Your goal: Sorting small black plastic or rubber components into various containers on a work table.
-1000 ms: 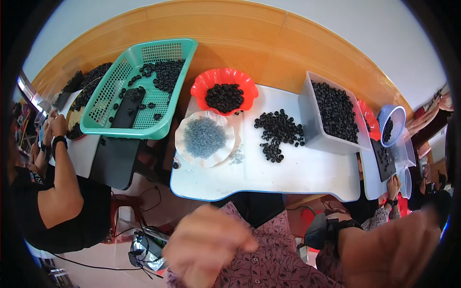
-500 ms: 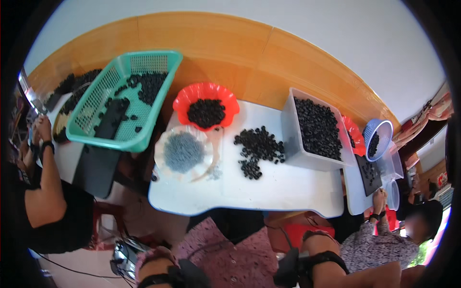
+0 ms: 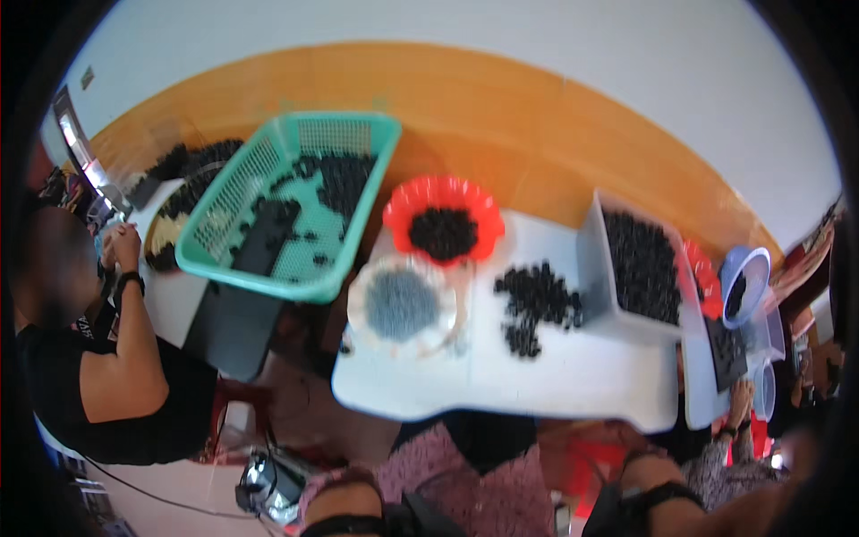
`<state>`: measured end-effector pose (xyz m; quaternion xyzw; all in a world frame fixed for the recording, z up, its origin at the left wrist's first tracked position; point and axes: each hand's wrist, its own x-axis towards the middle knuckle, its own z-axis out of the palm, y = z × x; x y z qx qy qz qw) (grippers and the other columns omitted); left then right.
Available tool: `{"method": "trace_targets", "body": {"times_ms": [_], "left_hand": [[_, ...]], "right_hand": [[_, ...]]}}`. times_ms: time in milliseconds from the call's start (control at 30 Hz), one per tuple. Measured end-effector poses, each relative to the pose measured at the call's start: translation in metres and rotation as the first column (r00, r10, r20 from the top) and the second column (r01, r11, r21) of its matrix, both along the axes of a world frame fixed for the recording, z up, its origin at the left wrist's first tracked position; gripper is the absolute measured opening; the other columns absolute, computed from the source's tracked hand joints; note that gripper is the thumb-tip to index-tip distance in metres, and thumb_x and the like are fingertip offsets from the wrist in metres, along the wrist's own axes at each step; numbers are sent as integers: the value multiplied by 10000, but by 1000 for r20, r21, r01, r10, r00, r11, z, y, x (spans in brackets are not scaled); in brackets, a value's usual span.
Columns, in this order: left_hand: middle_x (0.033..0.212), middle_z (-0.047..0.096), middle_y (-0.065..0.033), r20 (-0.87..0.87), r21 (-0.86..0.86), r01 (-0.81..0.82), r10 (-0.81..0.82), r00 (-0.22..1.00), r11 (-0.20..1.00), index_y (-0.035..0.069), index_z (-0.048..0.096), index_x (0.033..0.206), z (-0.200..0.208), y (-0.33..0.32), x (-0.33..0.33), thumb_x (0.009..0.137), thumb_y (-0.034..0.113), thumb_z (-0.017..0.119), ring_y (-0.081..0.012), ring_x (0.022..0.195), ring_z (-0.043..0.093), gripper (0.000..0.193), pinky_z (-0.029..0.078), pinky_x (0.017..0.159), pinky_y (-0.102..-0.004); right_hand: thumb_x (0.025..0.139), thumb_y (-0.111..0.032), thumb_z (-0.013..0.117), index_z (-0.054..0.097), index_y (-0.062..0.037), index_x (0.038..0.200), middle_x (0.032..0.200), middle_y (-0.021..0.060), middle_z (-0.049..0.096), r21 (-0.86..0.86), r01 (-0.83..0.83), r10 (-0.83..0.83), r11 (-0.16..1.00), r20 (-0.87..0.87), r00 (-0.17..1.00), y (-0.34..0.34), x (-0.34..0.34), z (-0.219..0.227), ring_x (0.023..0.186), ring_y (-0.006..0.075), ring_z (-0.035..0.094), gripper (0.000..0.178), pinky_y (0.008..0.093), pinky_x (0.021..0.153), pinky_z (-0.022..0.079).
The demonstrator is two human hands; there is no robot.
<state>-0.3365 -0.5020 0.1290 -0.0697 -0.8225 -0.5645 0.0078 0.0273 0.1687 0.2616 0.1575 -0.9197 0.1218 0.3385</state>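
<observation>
My two hands are out of sight below the lower edge. Only parts of my arms show there, each crossed by a black strap, and neither touches the white table [image 3: 591, 385]. On that table, nearest me, a small heap of black ring-like pieces [image 3: 537, 295] lies loose. To its left stands a pale scalloped dish [image 3: 360, 309] full of thin grey-blue pieces [image 3: 401, 304]. Behind the dish, a red scalloped bowl [image 3: 488, 215] holds more black pieces [image 3: 443, 233]. A clear plastic bin [image 3: 599, 277] at the table's right is heaped with the same black pieces.
A green mesh basket [image 3: 201, 255] with black pieces rests on the left over a dark board [image 3: 234, 329]. A person in black [image 3: 125, 385] sits left, hands together. At right are a blue-white basket [image 3: 759, 268] and another person's hand [image 3: 741, 403]. A cable [image 3: 161, 506] crosses the floor.
The whole view has swung left, so the table and containers appear farther right and slightly lower. Nothing on the table has visibly moved.
</observation>
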Motion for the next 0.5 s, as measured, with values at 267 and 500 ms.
{"method": "trace_targets", "body": {"times_ms": [267,500], "left_hand": [[840,613,-95,217,-171,144,-106,970,975,-14,610,1039,30,-42,14,928,480,296,-230,772,570,596,495,695,-373],[837,593,-94,123,-29,191,-186,975,981,-8,600,966,29,22,43,879,354,386,-232,784,570,429,502,676,-362]], "right_hand": [[822,-129,602,665,0,829,858,83,608,-111,86,-63,990,195,979,-47,32,-23,718,191,592,143,364,675,480],[820,-134,605,662,-2,826,853,80,603,25,38,-41,999,129,991,-30,17,-18,728,192,589,144,369,677,478]]}}
